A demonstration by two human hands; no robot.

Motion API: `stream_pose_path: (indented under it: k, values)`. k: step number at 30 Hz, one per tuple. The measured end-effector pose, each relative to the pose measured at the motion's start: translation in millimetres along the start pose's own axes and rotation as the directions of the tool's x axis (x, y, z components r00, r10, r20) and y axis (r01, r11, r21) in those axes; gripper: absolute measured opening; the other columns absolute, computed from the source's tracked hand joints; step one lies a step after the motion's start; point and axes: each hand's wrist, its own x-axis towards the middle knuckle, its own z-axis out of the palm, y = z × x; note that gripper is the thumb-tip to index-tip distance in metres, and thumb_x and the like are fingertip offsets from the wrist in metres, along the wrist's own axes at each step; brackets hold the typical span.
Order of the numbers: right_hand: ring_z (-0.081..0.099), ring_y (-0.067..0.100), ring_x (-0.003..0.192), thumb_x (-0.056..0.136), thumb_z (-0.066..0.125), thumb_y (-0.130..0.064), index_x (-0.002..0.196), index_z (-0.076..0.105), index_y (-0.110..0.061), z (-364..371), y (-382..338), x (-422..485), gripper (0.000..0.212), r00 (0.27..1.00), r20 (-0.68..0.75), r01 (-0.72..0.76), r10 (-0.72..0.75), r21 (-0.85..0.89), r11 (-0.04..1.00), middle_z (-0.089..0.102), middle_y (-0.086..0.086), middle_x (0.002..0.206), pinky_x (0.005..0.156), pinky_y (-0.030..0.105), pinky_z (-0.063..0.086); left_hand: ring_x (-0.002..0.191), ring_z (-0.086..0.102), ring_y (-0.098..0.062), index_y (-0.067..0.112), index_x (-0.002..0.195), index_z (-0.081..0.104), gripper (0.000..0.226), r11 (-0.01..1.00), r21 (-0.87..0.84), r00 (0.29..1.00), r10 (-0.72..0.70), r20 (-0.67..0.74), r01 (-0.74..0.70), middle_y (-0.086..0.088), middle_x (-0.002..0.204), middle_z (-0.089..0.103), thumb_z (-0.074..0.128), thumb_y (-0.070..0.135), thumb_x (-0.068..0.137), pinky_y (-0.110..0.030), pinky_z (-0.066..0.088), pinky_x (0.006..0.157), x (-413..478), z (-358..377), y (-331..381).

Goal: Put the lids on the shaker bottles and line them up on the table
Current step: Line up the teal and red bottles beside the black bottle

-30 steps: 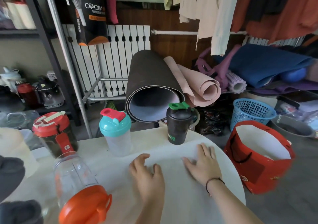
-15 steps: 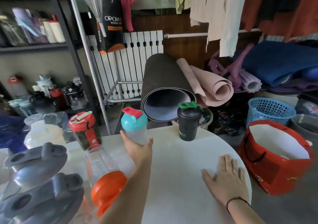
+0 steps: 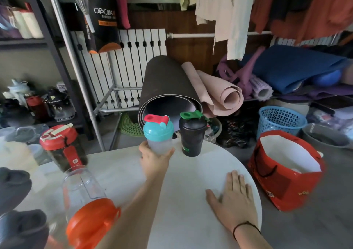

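My left hand (image 3: 154, 159) grips the frosted shaker bottle with the teal lid and red cap (image 3: 158, 134) at the far side of the white round table (image 3: 191, 201). That bottle stands close beside the black shaker with the green cap (image 3: 193, 135), just left of it. My right hand (image 3: 233, 199) lies flat on the table near its right edge, fingers spread, holding nothing. A dark bottle with a red lid (image 3: 61, 147) stands at the left. A clear bottle with an orange lid (image 3: 86, 206) is close to the camera at the lower left.
Grey lids (image 3: 15, 210) are blurred at the lower left corner. A red paper bag (image 3: 286, 170) stands on the floor right of the table, a blue basket (image 3: 280, 120) behind it. Rolled mats (image 3: 172, 88) lie beyond the table's far edge.
My left hand reached forward from the table, closed around the teal-lidded bottle and brought it right, close to the black shaker. My right hand stayed flat on the table.
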Motion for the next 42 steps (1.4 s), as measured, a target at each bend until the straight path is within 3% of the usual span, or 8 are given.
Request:
stream_pose_path:
  k: [8, 13, 18, 22, 25, 28, 32, 42]
  values:
    - [-0.006, 0.021, 0.149, 0.085, 0.026, -0.071, 0.152, -0.002, -0.013, 9.1, -3.3, 3.4, 0.094, 1.0, -0.013, -0.01, 0.01, -0.03, 0.999, -0.007, 0.002, 0.162, 0.121, 0.037, 0.0, 0.118, 0.053, -0.038, 0.002, 0.14, 0.035, 0.105, 0.974, 0.179, 0.978, 0.163, -0.129, -0.139, -0.014, 0.134, 0.052, 0.085, 0.045, 0.059, -0.043, 0.04, 0.096, -17.7, 7.2, 12.7]
    - [0.014, 0.021, 0.148, 0.076, 0.041, -0.074, 0.15, 0.016, -0.014, 20.8, -10.4, 8.5, 0.099, 0.983, -0.172, -0.085, 0.068, -0.089, 0.992, 0.011, 0.001, 0.161, 0.117, 0.038, 0.013, 0.091, 0.066, -0.03, 0.001, 0.143, 0.035, 0.119, 0.958, 0.266, 0.973, 0.158, -0.166, -0.11, -0.012, 0.12, 0.062, 0.017, 0.091, 0.066, -0.033, 0.051, 0.081, -24.6, -0.8, 9.7]
    - [0.032, 0.035, 0.137, 0.066, 0.068, -0.059, 0.138, 0.038, 0.001, 25.9, 0.5, 18.9, 0.099, 0.988, -0.131, -0.088, 0.078, -0.072, 0.994, 0.035, 0.018, 0.151, 0.105, 0.047, 0.023, 0.136, 0.034, -0.026, 0.025, 0.149, -0.013, 0.124, 0.977, 0.21, 0.989, -0.064, 0.133, 0.035, -0.008, 0.15, 0.027, 0.081, 0.037, 0.068, -0.032, 0.027, 0.111, -30.6, -11.2, 24.3]
    - [0.043, 0.039, 0.127, 0.061, 0.076, -0.053, 0.127, 0.049, 0.005, 21.1, 2.2, 12.9, 0.092, 0.992, -0.114, -0.066, 0.058, -0.067, 0.996, 0.047, 0.023, 0.14, 0.099, 0.049, 0.03, 0.143, 0.023, -0.029, 0.022, 0.153, -0.006, 0.107, 0.991, 0.125, 0.996, -0.049, 0.068, 0.04, -0.008, 0.157, 0.01, 0.062, -0.009, 0.075, -0.031, 0.026, 0.114, -31.1, -30.9, 46.2]
    - [0.025, 0.027, 0.143, 0.075, 0.047, -0.07, 0.145, 0.027, -0.009, 12.2, -3.2, 5.5, 0.096, 0.994, -0.078, -0.083, 0.073, -0.143, 0.986, 0.024, 0.009, 0.157, 0.112, 0.043, 0.021, 0.147, 0.012, -0.025, 0.02, 0.154, 0.005, 0.102, 0.993, 0.004, 0.983, 0.118, -0.137, -0.119, -0.003, 0.159, 0.004, 0.047, -0.023, 0.071, -0.027, 0.022, 0.116, -23.8, -58.0, 78.9]
    - [0.012, 0.02, 0.147, 0.079, 0.034, -0.073, 0.15, 0.012, -0.016, 7.7, -2.6, 0.7, 0.094, 0.991, -0.108, -0.08, 0.074, -0.053, 0.995, 0.008, 0.001, 0.161, 0.118, 0.038, 0.012, 0.147, 0.011, -0.032, 0.018, 0.151, 0.023, 0.094, 0.955, 0.131, 0.838, 0.297, -0.458, -0.267, -0.01, 0.158, 0.016, 0.048, -0.018, 0.067, -0.037, 0.019, 0.118, -1.8, -94.0, 104.3]
    - [0.006, 0.02, 0.149, 0.081, 0.029, -0.073, 0.151, 0.007, -0.017, 3.9, -1.6, -2.1, 0.093, 0.996, -0.057, -0.068, 0.065, -0.048, 0.997, 0.003, 0.002, 0.162, 0.12, 0.037, 0.009, 0.147, -0.001, -0.04, 0.029, 0.148, 0.02, 0.096, 0.984, 0.175, 0.735, 0.106, -0.67, 0.018, -0.014, 0.16, 0.005, 0.07, 0.002, 0.07, -0.051, 0.005, 0.121, 43.7, -143.8, 102.1]
    - [0.005, 0.018, 0.149, 0.082, 0.031, -0.073, 0.151, 0.006, -0.019, 3.0, -9.2, 1.9, 0.091, 0.994, -0.094, -0.069, 0.057, -0.126, 0.99, 0.001, -0.001, 0.162, 0.119, 0.034, 0.009, 0.148, -0.002, -0.038, 0.035, 0.145, 0.023, 0.091, 0.971, -0.084, 0.72, -0.221, -0.658, 0.222, -0.012, 0.161, 0.003, 0.075, 0.013, 0.073, -0.047, 0.005, 0.12, 74.3, -154.5, 47.2]
